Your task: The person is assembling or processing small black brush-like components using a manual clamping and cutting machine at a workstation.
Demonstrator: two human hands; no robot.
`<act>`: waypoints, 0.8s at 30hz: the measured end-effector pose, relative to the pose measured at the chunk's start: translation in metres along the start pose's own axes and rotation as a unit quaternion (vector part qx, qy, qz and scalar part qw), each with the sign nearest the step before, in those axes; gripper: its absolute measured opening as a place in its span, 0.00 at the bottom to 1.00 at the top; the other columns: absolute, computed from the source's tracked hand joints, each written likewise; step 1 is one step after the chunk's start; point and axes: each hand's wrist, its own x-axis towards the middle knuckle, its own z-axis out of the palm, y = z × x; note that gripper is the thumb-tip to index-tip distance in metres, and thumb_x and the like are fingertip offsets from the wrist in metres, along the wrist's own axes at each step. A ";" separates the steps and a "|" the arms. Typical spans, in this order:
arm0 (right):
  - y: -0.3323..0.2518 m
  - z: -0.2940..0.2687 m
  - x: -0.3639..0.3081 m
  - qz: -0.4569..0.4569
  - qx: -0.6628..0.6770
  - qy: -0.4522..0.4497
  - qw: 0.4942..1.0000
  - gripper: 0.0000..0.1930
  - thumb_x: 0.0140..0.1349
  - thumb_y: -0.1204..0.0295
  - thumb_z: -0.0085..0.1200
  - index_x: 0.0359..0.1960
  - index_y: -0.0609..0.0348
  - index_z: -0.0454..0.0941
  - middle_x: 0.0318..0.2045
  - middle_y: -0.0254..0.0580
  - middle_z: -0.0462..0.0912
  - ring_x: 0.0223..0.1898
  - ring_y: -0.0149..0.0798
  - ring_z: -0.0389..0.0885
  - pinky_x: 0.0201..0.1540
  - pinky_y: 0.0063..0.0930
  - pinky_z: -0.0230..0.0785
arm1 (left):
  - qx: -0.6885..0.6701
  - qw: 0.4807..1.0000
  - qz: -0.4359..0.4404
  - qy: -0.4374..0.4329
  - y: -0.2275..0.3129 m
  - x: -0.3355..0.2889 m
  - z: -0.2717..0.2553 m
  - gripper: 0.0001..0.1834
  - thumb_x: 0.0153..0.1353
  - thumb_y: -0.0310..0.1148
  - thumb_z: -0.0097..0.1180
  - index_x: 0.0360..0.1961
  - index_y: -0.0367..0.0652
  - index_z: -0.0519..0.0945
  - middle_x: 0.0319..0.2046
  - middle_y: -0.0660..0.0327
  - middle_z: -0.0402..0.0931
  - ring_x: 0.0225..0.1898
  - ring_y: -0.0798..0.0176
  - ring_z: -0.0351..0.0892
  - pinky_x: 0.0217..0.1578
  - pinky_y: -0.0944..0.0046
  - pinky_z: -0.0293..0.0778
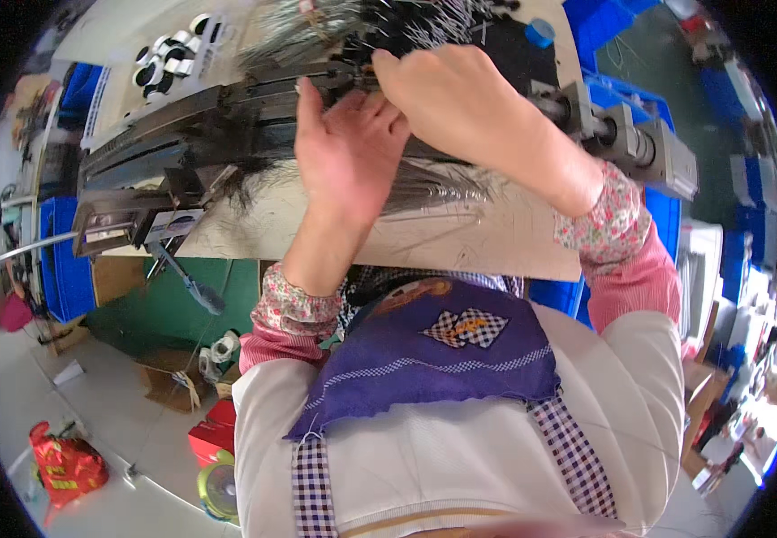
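Observation:
My left hand (350, 152) is raised over the near side of a long dark metal machine (182, 125), palm toward me. Its thumb stands apart and the fingers lean right, slightly bent, with nothing visible in the palm. Just right of it, my right hand (456, 99) is closed, back of the hand up, over the middle of the machine. Its fingertips are hidden, so what they grip cannot be made out. Beyond both hands lies a pile of thin, light-tipped wire-like strands (438, 25) on a dark surface. More thin strands (442, 190) lie on the tabletop below the hands.
A white basket (102, 99) of black and white rolls sits at the far left. A small blue round object (539, 33) lies at the far right. The machine's grey cylindrical end (648, 148) juts right, beside blue bins (666, 220). A metal bracket (106, 224) sticks out at left.

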 end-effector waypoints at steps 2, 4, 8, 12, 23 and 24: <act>0.004 0.004 0.001 0.022 0.004 -0.027 0.999 0.11 0.51 0.75 0.52 0.36 0.66 0.71 0.20 0.48 0.79 0.24 0.50 0.82 0.24 0.37 0.73 | 0.032 0.999 0.024 0.024 -0.001 0.003 0.003 0.32 0.68 0.57 0.32 0.42 0.32 0.68 0.47 0.51 0.69 0.55 0.53 0.65 0.63 0.53 0.55; 0.005 0.002 -0.011 0.043 0.033 -0.019 0.998 0.12 0.52 0.75 0.52 0.38 0.65 0.70 0.21 0.47 0.79 0.25 0.50 0.82 0.25 0.38 0.73 | 0.040 0.999 0.004 0.009 -0.004 0.006 -0.003 0.29 0.69 0.53 0.35 0.45 0.33 0.69 0.48 0.53 0.70 0.53 0.55 0.66 0.62 0.54 0.58; -0.013 -0.006 -0.069 0.048 0.156 -0.009 0.987 0.14 0.53 0.74 0.51 0.42 0.62 0.68 0.25 0.48 0.79 0.29 0.51 0.81 0.28 0.39 0.73 | 0.100 0.993 0.062 0.030 -0.020 0.007 -0.020 0.20 0.69 0.45 0.43 0.45 0.36 0.70 0.47 0.57 0.71 0.51 0.58 0.69 0.59 0.57 0.63; -0.034 0.035 -0.168 0.143 0.213 -0.237 0.937 0.11 0.57 0.72 0.52 0.42 0.57 0.70 0.29 0.48 0.78 0.36 0.52 0.79 0.34 0.42 0.72 | 0.018 0.996 0.067 0.048 -0.058 0.009 -0.023 0.12 0.65 0.37 0.54 0.42 0.40 0.71 0.42 0.61 0.72 0.48 0.64 0.72 0.54 0.62 0.71; -0.018 0.013 -0.168 0.156 0.367 -0.097 0.912 0.13 0.50 0.78 0.60 0.37 0.60 0.73 0.30 0.45 0.78 0.32 0.48 0.79 0.38 0.37 0.72 | 0.493 0.803 0.331 -0.049 -0.003 -0.105 -0.077 0.25 0.66 0.30 0.45 0.62 0.29 0.63 0.57 0.40 0.69 0.56 0.40 0.71 0.62 0.49 0.60; -0.016 0.005 -0.164 0.182 0.360 -0.058 0.913 0.13 0.49 0.80 0.60 0.36 0.61 0.73 0.30 0.44 0.78 0.30 0.47 0.79 0.39 0.36 0.72 | 0.715 0.540 0.418 0.147 0.020 -0.125 -0.109 0.25 0.63 0.32 0.51 0.59 0.32 0.67 0.60 0.39 0.63 0.61 0.36 0.64 0.61 0.42 0.59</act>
